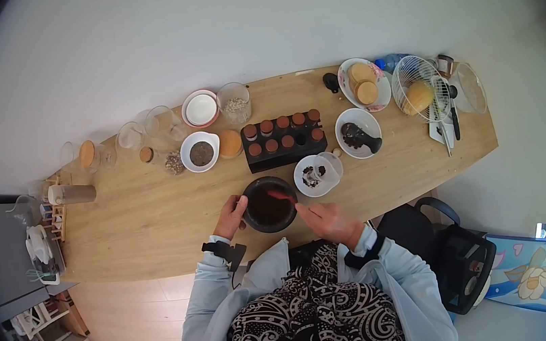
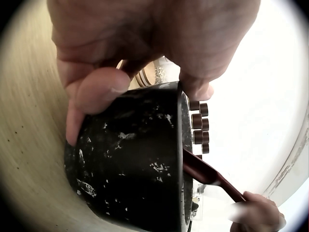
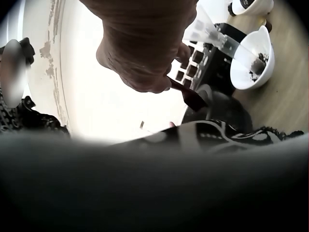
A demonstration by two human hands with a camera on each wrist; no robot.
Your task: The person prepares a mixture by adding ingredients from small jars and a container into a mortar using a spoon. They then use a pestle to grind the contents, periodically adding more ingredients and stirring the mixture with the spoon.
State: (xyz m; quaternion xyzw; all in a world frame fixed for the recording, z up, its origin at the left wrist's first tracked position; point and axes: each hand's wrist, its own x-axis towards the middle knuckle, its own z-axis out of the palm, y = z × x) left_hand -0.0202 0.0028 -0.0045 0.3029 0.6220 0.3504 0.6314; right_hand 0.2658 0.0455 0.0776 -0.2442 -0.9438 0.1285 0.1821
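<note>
A black mortar (image 1: 273,228) stands at the table's front edge with dark brown contents inside. My left hand (image 1: 228,218) grips its left side; in the left wrist view, thumb and fingers wrap the whitish-flecked wall (image 2: 130,159). My right hand (image 1: 334,223) holds the handle of a dark red spatula (image 1: 281,195), whose blade dips inside the mortar's rim. The right wrist view shows the spatula (image 3: 194,100) slanting down from the fist. Just right of the mortar sits a white bowl (image 1: 304,190) with dark bits and a clear plastic cup (image 1: 329,169) in it.
Behind the mortar stands a black rack (image 1: 279,161) of brown-capped bottles. A dark pestle (image 1: 372,143) lies in a white bowl (image 1: 348,115) to the right. Bowls, glass jars and wooden lids line the back left; a wire basket (image 1: 407,96) and knives are far right.
</note>
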